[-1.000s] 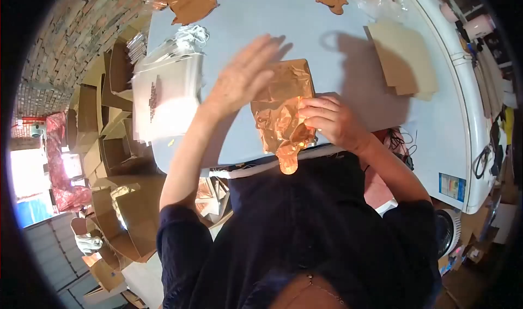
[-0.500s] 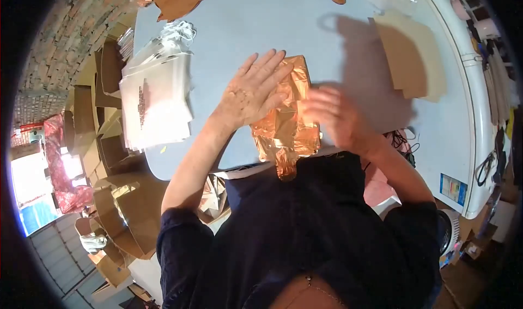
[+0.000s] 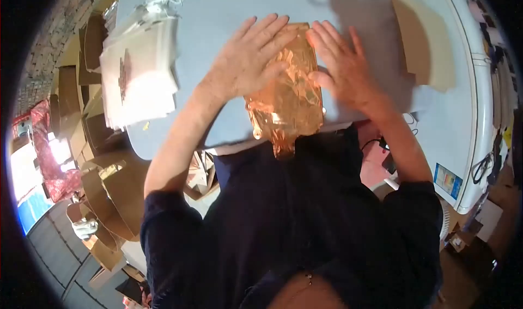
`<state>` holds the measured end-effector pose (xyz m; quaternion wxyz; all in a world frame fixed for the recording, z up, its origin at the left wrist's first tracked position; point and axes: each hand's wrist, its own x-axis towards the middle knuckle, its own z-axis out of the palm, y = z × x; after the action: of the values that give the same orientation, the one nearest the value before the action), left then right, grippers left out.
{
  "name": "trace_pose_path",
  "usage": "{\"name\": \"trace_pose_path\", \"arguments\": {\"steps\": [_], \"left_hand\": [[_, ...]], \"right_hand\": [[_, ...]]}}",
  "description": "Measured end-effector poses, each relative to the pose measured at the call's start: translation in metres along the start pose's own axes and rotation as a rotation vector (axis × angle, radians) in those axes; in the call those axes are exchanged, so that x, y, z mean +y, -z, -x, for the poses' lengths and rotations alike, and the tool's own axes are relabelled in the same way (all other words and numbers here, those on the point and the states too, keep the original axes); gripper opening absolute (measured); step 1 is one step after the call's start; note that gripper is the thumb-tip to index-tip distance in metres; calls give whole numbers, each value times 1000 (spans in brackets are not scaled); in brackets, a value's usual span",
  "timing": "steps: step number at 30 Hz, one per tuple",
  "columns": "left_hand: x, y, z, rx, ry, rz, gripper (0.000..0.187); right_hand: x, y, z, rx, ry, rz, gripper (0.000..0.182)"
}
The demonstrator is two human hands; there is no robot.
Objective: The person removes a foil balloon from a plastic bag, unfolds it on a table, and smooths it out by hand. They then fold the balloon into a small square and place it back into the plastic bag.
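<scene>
A flat piece of shiny, crinkled copper-coloured foil (image 3: 294, 99) lies near the front edge of the table, with a narrow tab hanging toward my body. Along its left side rests my left hand (image 3: 250, 56), fingers stretched out and partly over the foil. My right hand (image 3: 344, 66) is at the foil's upper right edge, fingers spread, its thumb and fingertips at the border. Neither hand grips anything. Whether something lies inside or under the foil is hidden.
A stack of clear plastic bags (image 3: 141, 72) lies on the left of the pale table (image 3: 218, 4). Brown cardboard sheets (image 3: 427, 47) lie at the right. Open cardboard boxes (image 3: 117, 194) stand left of the table, and a white pipe-like edge (image 3: 473, 91) runs along the right.
My right hand has moved up to the foil's upper right edge and its fingers have straightened. My left hand stays flat on the left side. The camera view has shifted.
</scene>
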<state>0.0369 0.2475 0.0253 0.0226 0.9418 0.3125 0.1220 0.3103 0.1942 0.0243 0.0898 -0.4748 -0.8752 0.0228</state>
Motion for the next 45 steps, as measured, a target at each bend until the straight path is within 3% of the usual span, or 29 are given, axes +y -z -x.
{"name": "trace_pose_path", "arguments": {"steps": [5, 8, 11, 14, 20, 23, 32, 37, 43, 45], "left_hand": [[0, -9, 2, 24, -4, -44, 63], [-4, -12, 5, 37, -9, -64, 63], [-4, -14, 7, 47, -32, -63, 63], [-3, -13, 10, 43, -55, -34, 63], [6, -15, 20, 37, -49, -13, 62], [5, -12, 19, 32, -48, -13, 63], [6, -10, 19, 117, -35, 89, 66], [12, 22, 42, 176, 49, 366, 62], [41, 55, 109, 39, 165, 479, 56], [57, 51, 115, 130, 223, 407, 59]], "right_hand": [[11, 18, 47, -113, 112, 44, 84], [-12, 23, 74, -155, 143, -80, 83], [-30, 16, 82, -27, 167, -103, 84], [-47, 2, 74, 212, 147, -186, 74], [-66, -17, 67, 394, 355, -276, 36], [-70, -13, 66, 441, 356, -342, 29], [-85, -17, 61, 516, 76, -368, 36], [-90, -6, 58, 400, -59, -411, 29], [-88, 9, 49, 293, -162, -505, 25], [-87, 11, 47, 260, -174, -516, 25]]}}
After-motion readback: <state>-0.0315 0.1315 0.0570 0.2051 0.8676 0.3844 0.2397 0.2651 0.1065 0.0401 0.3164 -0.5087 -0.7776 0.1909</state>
